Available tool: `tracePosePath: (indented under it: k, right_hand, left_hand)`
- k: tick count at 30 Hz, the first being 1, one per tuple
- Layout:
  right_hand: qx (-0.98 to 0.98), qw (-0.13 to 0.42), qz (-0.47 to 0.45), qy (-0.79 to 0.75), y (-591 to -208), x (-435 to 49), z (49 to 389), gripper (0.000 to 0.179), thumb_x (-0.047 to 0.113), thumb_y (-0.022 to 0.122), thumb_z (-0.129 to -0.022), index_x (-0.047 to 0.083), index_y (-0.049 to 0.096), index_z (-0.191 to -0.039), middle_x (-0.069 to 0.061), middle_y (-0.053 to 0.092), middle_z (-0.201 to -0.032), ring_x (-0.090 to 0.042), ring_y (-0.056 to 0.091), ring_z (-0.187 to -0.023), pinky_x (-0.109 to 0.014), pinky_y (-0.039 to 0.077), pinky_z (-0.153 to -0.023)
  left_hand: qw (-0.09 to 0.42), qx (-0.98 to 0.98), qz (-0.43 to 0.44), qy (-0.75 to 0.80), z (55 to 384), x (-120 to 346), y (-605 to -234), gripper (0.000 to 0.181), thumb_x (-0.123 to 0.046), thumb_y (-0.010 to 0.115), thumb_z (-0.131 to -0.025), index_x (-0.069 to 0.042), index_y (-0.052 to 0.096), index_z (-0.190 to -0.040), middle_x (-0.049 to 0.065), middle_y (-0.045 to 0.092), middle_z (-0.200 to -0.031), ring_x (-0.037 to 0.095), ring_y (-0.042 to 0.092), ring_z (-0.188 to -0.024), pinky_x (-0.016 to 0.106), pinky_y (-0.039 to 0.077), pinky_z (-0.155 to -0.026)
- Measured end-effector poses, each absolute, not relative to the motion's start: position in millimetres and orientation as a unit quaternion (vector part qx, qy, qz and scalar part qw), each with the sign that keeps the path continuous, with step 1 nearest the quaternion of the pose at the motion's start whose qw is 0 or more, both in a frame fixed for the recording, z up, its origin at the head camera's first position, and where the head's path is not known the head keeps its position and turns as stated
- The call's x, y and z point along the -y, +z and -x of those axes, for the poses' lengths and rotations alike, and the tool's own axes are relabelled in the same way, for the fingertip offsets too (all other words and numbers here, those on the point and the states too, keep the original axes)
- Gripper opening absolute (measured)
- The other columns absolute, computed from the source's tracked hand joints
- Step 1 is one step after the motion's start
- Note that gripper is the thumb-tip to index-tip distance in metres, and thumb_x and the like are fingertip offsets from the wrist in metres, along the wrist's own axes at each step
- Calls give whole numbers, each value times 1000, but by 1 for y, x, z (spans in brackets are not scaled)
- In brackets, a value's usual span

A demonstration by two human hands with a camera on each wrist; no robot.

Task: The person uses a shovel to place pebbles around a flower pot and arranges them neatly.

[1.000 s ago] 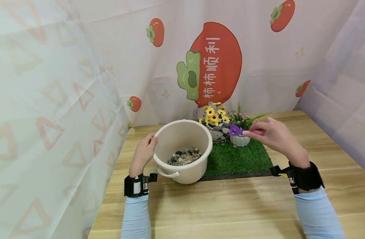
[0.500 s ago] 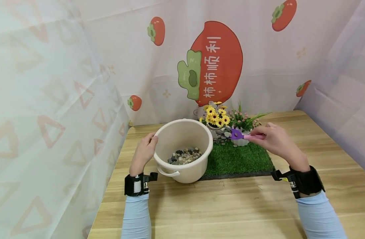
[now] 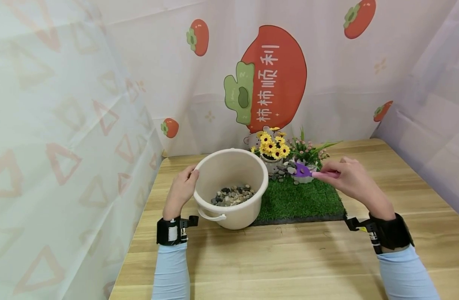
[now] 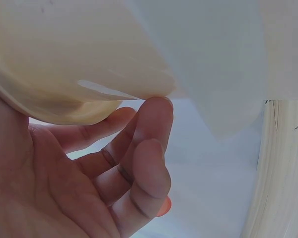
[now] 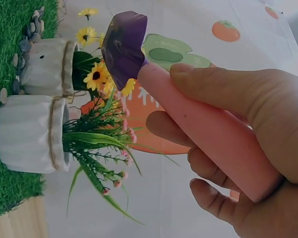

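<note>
My left hand (image 3: 180,189) holds the rim of a cream bucket (image 3: 244,214) on its left side; the left wrist view shows its fingers (image 4: 154,124) curled against the bucket wall. Pebbles (image 3: 234,196) cover the bucket's bottom. With the right hand (image 3: 351,179) I grip the pink handle of a small purple trowel (image 3: 303,170), its blade pointing left. A few pebbles (image 3: 291,170) show at the blade, in front of the flower pots. The right wrist view has the thumb along the trowel handle (image 5: 203,129) and the fingers wrapped beneath it.
Behind the trowel stand a pot of yellow flowers (image 3: 268,146) and a white pot of pink flowers (image 5: 30,134). Both are on an artificial turf mat (image 3: 304,202), with loose pebbles (image 3: 277,176) around them. The wooden table (image 3: 274,258) meets a printed curtain (image 3: 199,91) at the back.
The right hand has moved the trowel slightly right and down, away from the yellow flowers toward the white pot. The left hand and bucket stay in place.
</note>
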State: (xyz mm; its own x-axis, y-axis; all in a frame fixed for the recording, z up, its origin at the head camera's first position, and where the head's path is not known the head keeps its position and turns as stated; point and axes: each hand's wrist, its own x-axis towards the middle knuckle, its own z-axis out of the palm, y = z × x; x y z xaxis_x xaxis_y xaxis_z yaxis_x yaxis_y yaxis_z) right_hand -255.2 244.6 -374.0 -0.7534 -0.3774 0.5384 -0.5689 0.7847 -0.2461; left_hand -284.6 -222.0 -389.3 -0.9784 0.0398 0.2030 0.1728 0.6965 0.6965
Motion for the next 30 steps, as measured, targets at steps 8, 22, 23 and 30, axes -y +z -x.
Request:
tracePosePath:
  k: [8, 22, 23, 30]
  right_hand:
    - [917, 235, -246, 207, -383, -245, 256, 4, 28, 75, -86, 25, 73, -84, 15, 62, -73, -4, 34, -68, -24, 27, -68]
    - [934, 188, -220, 208, -397, -250, 264, 11, 33, 72, -89, 23, 74, -86, 13, 61, -70, -10, 37, -67, -27, 27, -67]
    - [935, 187, -219, 207, -398, -250, 265, 11, 33, 72, -89, 22, 74, -86, 12, 61, -70, -11, 38, -67, -28, 27, -68]
    - [935, 183, -218, 210, -403, -249, 270, 7, 29, 73, -88, 23, 73, -85, 11, 59, -69, -12, 37, -67, -29, 26, -67]
  left_hand:
    - [83, 917, 55, -386, 285, 220, -389, 43, -36, 38, -105, -14, 56, -138, 17, 68, -120, 34, 68, -101, 47, 55, -83]
    - [78, 918, 54, -385, 287, 219, -387, 45, -37, 38, -105, -14, 55, -139, 17, 67, -121, 34, 67, -103, 49, 53, -86]
    - [78, 918, 54, -386, 286, 219, -387, 45, -37, 38, -105, -14, 55, -139, 16, 67, -121, 34, 67, -103, 49, 53, -86]
    - [77, 919, 53, -384, 285, 222, -390, 45, -38, 37, -105, -15, 55, -139, 17, 67, -122, 33, 67, -101, 47, 54, -83]
